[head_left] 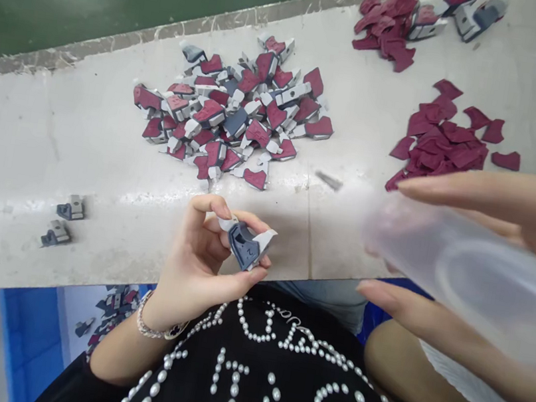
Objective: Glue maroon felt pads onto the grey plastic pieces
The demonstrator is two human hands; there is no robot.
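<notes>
My left hand, with a bracelet at its wrist, grips a small blue-grey and white plastic part between thumb and fingers. A recess and a small mark show on the part's upward face. At the right, close to the camera, my right hand is closed around a translucent squeeze bottle. Its thin metal tip points left, up and to the right of the held part and apart from it. Both bottle and tip are blurred.
A heap of maroon-faced grey and white parts lies mid-table. Loose maroon pieces form two piles at the right; a few assembled parts sit behind. Two grey parts lie at left. Below the edge is a blue bin.
</notes>
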